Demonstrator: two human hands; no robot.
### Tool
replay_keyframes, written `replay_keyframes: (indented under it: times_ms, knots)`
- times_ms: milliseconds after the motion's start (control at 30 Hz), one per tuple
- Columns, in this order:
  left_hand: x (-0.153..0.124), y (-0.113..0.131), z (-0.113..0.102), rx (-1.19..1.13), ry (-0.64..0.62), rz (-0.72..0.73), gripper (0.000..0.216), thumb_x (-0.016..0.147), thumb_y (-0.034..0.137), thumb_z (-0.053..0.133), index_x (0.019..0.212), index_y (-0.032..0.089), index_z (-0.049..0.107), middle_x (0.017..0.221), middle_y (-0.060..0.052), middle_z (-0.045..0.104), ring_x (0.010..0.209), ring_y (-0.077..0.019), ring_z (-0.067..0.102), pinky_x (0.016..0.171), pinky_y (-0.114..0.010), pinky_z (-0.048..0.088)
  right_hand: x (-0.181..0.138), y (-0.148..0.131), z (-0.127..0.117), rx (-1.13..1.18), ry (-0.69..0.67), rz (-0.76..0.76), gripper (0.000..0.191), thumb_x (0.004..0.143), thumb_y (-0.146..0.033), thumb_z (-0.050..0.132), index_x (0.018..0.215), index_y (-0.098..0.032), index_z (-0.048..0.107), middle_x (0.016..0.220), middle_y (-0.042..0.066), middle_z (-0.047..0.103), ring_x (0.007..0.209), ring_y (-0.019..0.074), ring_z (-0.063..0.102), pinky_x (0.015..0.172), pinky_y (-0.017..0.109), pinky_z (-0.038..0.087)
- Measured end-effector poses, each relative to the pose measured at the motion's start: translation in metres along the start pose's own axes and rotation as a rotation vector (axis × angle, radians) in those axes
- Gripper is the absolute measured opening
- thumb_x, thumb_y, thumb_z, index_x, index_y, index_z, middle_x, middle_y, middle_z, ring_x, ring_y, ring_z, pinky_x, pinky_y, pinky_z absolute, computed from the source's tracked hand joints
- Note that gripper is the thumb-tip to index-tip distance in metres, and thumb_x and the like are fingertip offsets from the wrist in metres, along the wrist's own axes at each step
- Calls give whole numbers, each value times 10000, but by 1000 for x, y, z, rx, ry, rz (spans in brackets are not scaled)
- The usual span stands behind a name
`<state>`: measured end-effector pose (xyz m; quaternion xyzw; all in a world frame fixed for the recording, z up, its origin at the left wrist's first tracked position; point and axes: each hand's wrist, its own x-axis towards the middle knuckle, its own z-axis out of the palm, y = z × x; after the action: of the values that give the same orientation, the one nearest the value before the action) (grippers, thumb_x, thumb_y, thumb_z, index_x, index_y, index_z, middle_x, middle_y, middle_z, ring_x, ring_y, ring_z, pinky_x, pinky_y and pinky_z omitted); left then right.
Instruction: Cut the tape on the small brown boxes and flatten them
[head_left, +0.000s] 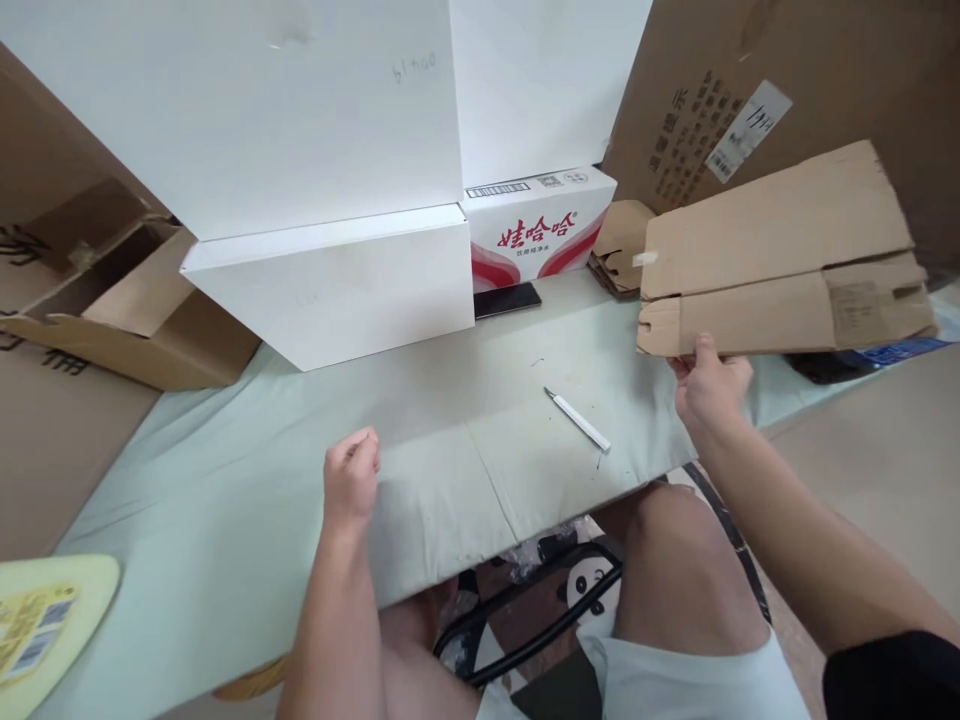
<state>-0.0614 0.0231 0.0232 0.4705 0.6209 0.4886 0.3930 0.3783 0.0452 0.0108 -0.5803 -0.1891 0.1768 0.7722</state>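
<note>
My right hand (709, 385) grips the near edge of a flattened brown cardboard box (780, 255), holding it tilted above the right end of the table. My left hand (351, 478) rests on the pale green cloth (247, 470) with its fingers curled into a loose fist, and nothing shows in it. A white craft knife (577, 420) lies on the cloth between the two hands, closer to the right one.
A large white box (330, 280) and taller white boxes stand at the back. A red-and-white drink carton (536, 225) has a dark phone (506, 299) in front. Open brown cartons (127, 300) lie at left, a large brown carton (787, 80) at right.
</note>
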Motion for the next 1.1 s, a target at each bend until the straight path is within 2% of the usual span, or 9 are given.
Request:
replay_keyframes:
  times_ms: [167,333,400,500,567,667,800,1000,1100]
  knots:
    - [0,-3,-1,116,-53,-9,310,655,360,514,517,239,264,534,29,202,534,-128,200,531,-305,139,49,-6,24,-136,-56,-13,286,754,-413,715,822,-301,461,795,-5,672,801,217,698,640,371,591]
    - [2,0,3,233,-71,-29,305,652,407,484,515,243,267,531,23,221,546,-131,217,540,-304,154,108,-28,79,-250,-92,106,177,900,-314,649,803,-307,501,887,-5,694,879,193,677,745,377,599]
    - [3,2,5,266,-74,-28,311,651,416,478,511,241,261,525,19,229,548,-133,231,541,-299,166,124,-27,98,-328,-109,183,119,999,-346,564,928,-265,615,986,26,704,930,181,683,804,378,598]
    - [6,3,5,274,-77,-23,306,646,412,473,508,241,261,521,20,231,542,-131,235,537,-297,165,123,-11,107,-466,-134,312,301,1039,-396,576,1235,-183,659,1233,89,680,1070,204,684,911,411,598]
    - [7,3,5,259,-75,-21,298,642,396,478,506,239,264,519,22,228,537,-129,228,532,-299,157,103,4,100,-547,-155,343,343,1015,-382,628,1301,-193,637,1301,103,656,1090,211,678,916,413,603]
    - [8,4,3,191,-69,-13,313,647,376,496,505,236,254,510,26,208,537,-127,214,526,-299,145,54,20,83,-614,-259,269,248,939,-235,683,1171,-158,644,1031,60,670,813,161,652,682,329,590]
    - [1,8,3,140,-62,3,329,678,360,506,507,225,259,514,24,222,552,-126,245,538,-289,161,-24,17,80,-590,-600,134,200,772,-103,718,942,-204,688,799,-12,636,690,143,593,595,266,514]
    - [-5,7,-8,35,3,-5,331,717,321,483,542,225,220,534,30,211,545,-118,218,543,-294,154,-146,-10,139,-478,-1352,-295,210,761,-284,701,968,-256,713,940,54,702,805,207,657,667,339,576]
    - [-5,5,-22,-31,46,-10,314,714,312,471,541,228,224,525,29,216,544,-121,221,542,-299,153,-205,-20,183,-468,-1612,-504,213,829,-281,615,1033,-255,670,1053,87,693,843,219,680,713,373,595]
